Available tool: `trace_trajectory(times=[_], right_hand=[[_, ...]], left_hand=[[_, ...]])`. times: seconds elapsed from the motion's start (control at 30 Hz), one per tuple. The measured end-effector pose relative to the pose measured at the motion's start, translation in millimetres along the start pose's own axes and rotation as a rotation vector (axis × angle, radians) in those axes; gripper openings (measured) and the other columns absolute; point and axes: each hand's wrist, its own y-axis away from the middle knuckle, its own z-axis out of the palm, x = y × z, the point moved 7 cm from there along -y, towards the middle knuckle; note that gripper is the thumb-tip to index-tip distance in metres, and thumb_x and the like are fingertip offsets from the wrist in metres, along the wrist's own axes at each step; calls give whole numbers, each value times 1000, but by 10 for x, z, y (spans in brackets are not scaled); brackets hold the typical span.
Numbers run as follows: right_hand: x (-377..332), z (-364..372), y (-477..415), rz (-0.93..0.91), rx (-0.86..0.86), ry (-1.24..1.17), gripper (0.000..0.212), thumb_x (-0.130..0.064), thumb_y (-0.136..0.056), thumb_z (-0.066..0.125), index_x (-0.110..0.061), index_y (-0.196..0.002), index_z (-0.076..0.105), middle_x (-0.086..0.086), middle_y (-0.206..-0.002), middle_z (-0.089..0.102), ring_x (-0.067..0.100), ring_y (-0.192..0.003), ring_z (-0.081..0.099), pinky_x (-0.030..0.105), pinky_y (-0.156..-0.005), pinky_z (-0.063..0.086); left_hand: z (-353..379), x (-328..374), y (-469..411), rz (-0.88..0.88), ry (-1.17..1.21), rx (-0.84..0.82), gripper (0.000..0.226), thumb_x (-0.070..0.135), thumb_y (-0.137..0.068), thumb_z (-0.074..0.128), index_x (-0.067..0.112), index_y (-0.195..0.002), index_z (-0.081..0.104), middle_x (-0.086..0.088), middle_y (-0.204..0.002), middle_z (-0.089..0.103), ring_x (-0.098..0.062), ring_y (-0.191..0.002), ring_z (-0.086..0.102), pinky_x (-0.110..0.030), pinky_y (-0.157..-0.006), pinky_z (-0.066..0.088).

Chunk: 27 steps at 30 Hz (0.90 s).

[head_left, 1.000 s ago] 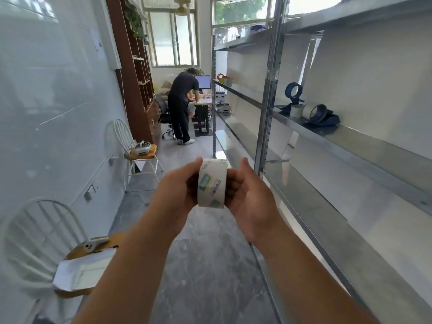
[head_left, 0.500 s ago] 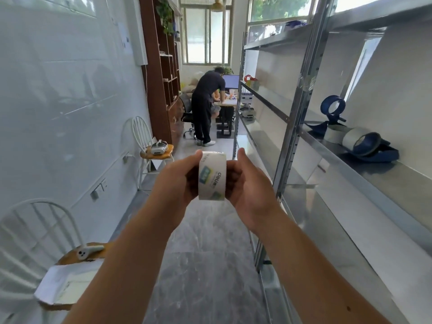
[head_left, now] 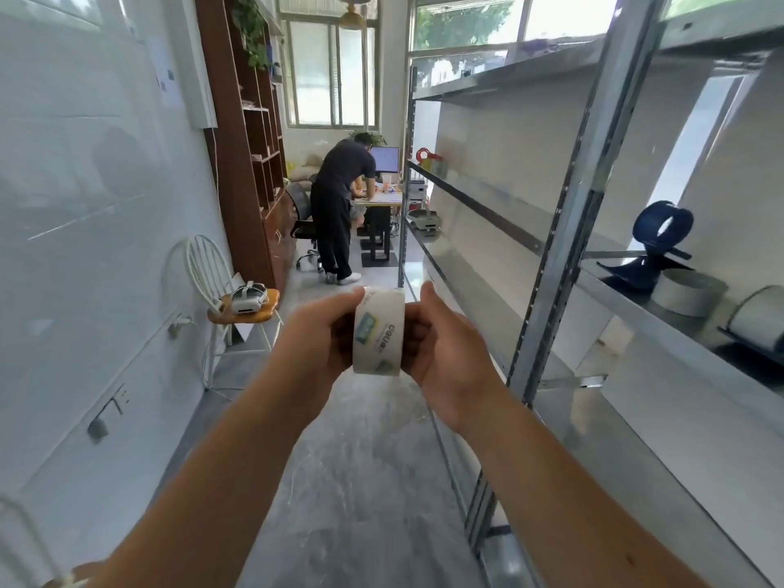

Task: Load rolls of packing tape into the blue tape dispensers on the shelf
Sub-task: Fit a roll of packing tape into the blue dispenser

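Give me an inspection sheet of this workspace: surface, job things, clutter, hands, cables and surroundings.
Surface: metal shelf, right of the aisle.
Job's things: roll held in front of the chest; blue dispenser upright on the shelf, hub empty; spare roll beside it; third roll on a dark base, cut off by the frame edge.
Clutter: headset on a white chair.
Hands: left hand and right hand grip the roll from either side.
Cables: plug at the wall by the chair; its cord is unclear.
Surroundings: person leaning over a desk, monitor, brown bookcase.
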Motion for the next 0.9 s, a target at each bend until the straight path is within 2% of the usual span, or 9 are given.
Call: trace_trajectory(times=[0.1, 0.23, 0.47, 0.6, 0.73, 0.8, 0.9], right_hand=[[18, 100, -514, -13, 38, -5, 52, -49, -105, 43, -8, -109, 73, 9, -92, 78, 25, -91, 73, 40, -81, 57], [24, 59, -1015, -60, 110, -9, 50, -47, -105, 46, -7, -119, 72, 11, -95, 76, 24, -90, 73, 41, -82, 57], [-60, -580, -1301, -124, 335, -69, 46, -39, -103, 52, -3, -122, 72, 23, -109, 72, 33, -97, 68, 50, -87, 56], [-210, -1071, -1324, -184, 445, -51, 39, -32, -103, 51, -6, -118, 76, 29, -120, 70, 34, -101, 68, 60, -100, 52], [-350, -1534, -1338, -235, 516, -5, 38, -28, -102, 50, -6, -120, 75, 26, -121, 72, 34, -102, 69, 53, -92, 56], [-449, -1723, -1372, -260, 551, -11, 39, -31, -98, 55, -6, -121, 74, 29, -121, 69, 38, -105, 67, 57, -95, 55], [-585, -2007, -1411, -312, 614, -16, 50, -35, -87, 63, -2, -124, 70, 28, -119, 69, 42, -108, 66, 65, -99, 53]], left_hand=[[-153, 64, -565, 7, -35, -48, 26, 26, -100, 56, 9, -98, 77, -21, -99, 78, -35, -91, 75, -48, -86, 61], [-161, 76, -1229, 20, -72, -155, 23, 22, -99, 58, 7, -95, 75, -17, -92, 79, -29, -85, 77, -38, -77, 62], [503, -227, -1963, -56, -65, -398, 26, 21, -99, 58, 2, -103, 76, -23, -99, 78, -39, -96, 75, -45, -85, 61], [1080, -365, -2182, -64, -61, -536, 29, 22, -99, 59, -1, -106, 75, -27, -103, 76, -43, -99, 73, -45, -87, 60], [1594, -438, -2332, -66, -78, -648, 28, 23, -100, 60, 1, -103, 77, -25, -100, 77, -40, -96, 75, -54, -95, 58], [1835, -424, -2425, -51, -102, -716, 28, 23, -101, 58, 2, -99, 78, -22, -96, 78, -36, -91, 75, -55, -97, 57], [2175, -377, -2553, 15, -140, -837, 34, 27, -103, 55, 1, -100, 77, -22, -99, 77, -38, -98, 74, -54, -98, 56]])
